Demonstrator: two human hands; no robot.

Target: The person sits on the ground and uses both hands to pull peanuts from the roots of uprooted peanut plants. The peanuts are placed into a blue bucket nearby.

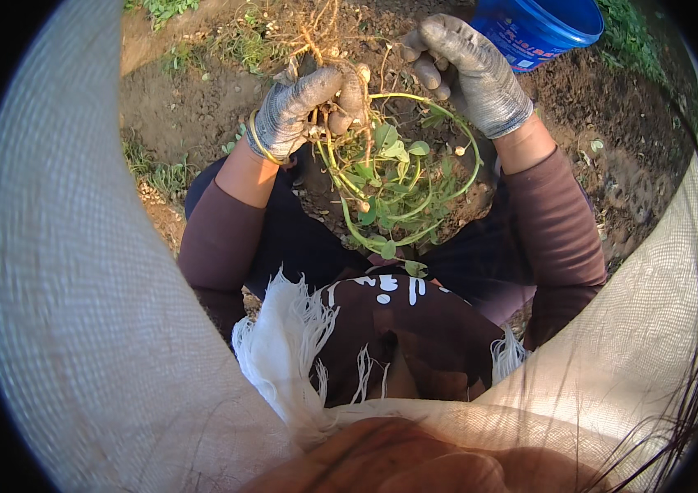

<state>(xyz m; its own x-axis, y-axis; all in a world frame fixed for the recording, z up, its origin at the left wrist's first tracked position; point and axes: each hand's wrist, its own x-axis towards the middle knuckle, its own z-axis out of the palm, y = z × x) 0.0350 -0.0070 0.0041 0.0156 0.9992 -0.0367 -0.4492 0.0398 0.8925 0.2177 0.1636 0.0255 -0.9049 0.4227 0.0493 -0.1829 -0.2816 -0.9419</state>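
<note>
My left hand (318, 105), in a grey coated work glove with a yellow bangle at the wrist, grips a peanut plant (395, 179) at its roots. The roots rise above the fingers, with a few pods among them. Green stems and leaves hang in a loop below, towards my lap. My right hand (441, 58), gloved the same way, is raised to the right of the roots with its fingers curled. Whether something small lies between its thumb and fingers cannot be made out.
A blue plastic bucket (524, 37) bearing writing stands on the soil beyond my right hand. Green plants (635, 43) grow at the upper right, and low weeds (250, 49) at the upper left. Loose peanut pods (154, 197) lie at the left. White fringed cloth (287, 345) hangs over my chest.
</note>
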